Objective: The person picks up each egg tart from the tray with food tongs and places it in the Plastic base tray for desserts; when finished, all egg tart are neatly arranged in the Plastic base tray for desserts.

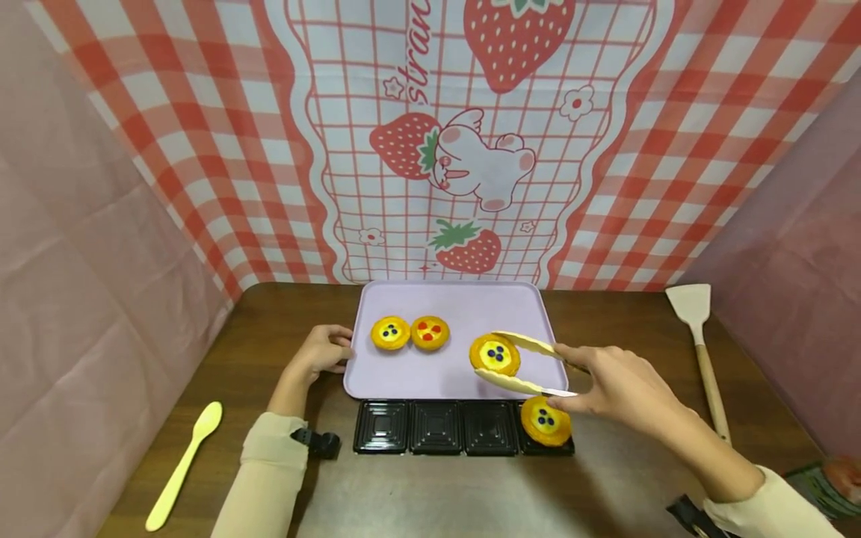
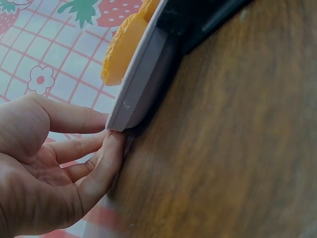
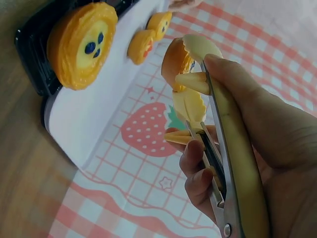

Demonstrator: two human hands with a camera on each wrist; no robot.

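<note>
1. Right hand (image 1: 615, 385): thumb and fingers curled round the tongs (image 1: 511, 382); the grip is partly closed, so the two arms stand apart by about the breadth of a tart.
2. Held tart (image 1: 495, 355), dark-blue dots on its face: sits between the tong tips, which appear to bear on opposite sides of its rim. Face up in the head view. Right wrist view suggests it is raised off the lilac tray (image 1: 464, 306); the gap beneath cannot be judged well.
3. Key relation: the held tart lies to the left of the right hand, out at the far end of the tongs, whose long axis runs roughly left-right. The black tray (image 1: 435, 427) is on the near side of the tart, its row of four compartments also running left-right, along the lilac tray's near edge.
4. In the head view the held tart lines up with the third compartment from the left, which is bare. The rightmost compartment carries the seated tart (image 1: 545, 421), just below the tong arms in that view.
5. Left hand (image 1: 323, 350): grip closed on the lilac tray's left edge, thumb and fingers pinching it; well apart from the held tart. Right hand is the nearer to both the held tart and that third compartment.
</note>
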